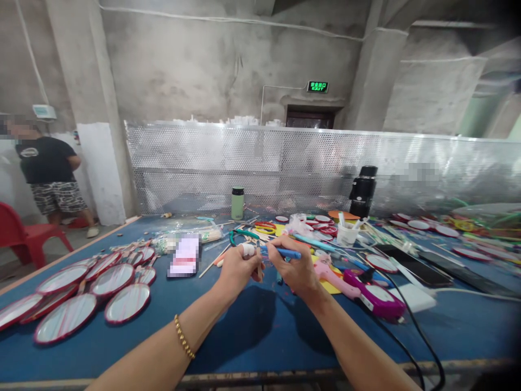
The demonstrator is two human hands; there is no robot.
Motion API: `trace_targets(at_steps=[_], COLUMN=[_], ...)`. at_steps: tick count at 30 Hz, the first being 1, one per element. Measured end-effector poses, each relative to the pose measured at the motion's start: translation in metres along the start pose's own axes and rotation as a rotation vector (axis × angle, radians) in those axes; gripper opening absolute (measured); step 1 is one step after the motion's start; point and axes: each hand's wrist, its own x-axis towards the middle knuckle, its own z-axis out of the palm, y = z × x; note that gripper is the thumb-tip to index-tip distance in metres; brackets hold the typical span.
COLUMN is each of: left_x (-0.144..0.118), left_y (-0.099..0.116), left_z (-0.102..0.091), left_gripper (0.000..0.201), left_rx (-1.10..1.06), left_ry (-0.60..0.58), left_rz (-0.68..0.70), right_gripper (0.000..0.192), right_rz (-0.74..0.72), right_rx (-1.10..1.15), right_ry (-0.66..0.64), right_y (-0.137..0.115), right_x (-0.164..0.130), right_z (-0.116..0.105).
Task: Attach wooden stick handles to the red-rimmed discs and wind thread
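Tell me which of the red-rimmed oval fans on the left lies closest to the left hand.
The fan at the right end of the front row, nearest the left hand. It lies flat, apart from the overlapped ones farther left.

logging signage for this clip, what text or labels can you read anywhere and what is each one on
"EXIT": green lit sign on the back wall above the doorway; the characters above that word are too small to read.
Pixelated card on the blue table: blurred, unreadable.
Nothing else legible.
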Motion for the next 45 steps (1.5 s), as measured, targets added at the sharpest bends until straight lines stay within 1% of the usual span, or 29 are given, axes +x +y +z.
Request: trace_targets(at_steps=[5,12,16,19,22,25,28,32,36,38,41,43,45], left_x=[0.001,0.000,0.000,-0.001,-0.002,-0.002,-0.001,0.001,0.002,0.003,0.004,0.004,0.004], left_y=[-0.002,-0.002,-0.002,0.000,0.001,0.001,-0.001,-0.007,-0.010,-0.010,-0.011,-0.011,-0.011], left_z=[0.000,0.000,0.001,0.001,0.002,0.001,0.001,0.000,-0.001,-0.001,0.000,0.000,0.000], left_gripper=[0.025,0.024,0.023,0.026,0.028,0.024,0.024,0.030,0.030,0.029,0.027,0.026,0.027], left_rx=[-0.004,-0.009,-0.013,-0.012,-0.013,-0.020,-0.028,-0.037,-0.048,-0.045,-0.032,-0.018,-0.003], left_ry=[-0.003,0.007,0.016,0.021,0.029,0.031,0.027,0.010,0.003,0.005,0.021,0.035,0.048], left_rz=[-0.007,-0.023,-0.029,-0.031,-0.030,-0.032,-0.042,-0.063,-0.075,-0.072,-0.073,-0.074,-0.073], right_gripper=[0.019,0.017,0.017,0.017,0.015,0.014,0.015,0.019,0.020,0.023,0.025,0.024,0.023], right_rz=[-0.019,-0.035,-0.038,-0.031,-0.015,-0.007,-0.027,-0.036,0.007,0.047,0.080,0.066,0.038], right_rx=[0.002,-0.005,-0.008,-0.031,-0.055,-0.065,-0.100,-0.227,-0.408,-0.568,-0.785,-0.839,-0.866], right_ry=[-0.009,0.096,0.115,0.146,0.173,0.188,0.178,0.080,-0.046,-0.158,-0.377,-0.483,-0.559], right_y=[-0.003,-0.004,-0.005,-0.006,-0.004,0.000,0.006,0.016,0.027,0.031,0.036,0.038,0.040], right_x=[0.001,0.003,0.004,0.005,0.006,0.007,0.008,0.006,0.003,0.004,0.010,0.016,0.022], right_z=[-0.001,-0.004,-0.005,-0.006,-0.007,-0.008,-0.006,-0.002,-0.003,-0.005,-0.008,-0.008,-0.004])
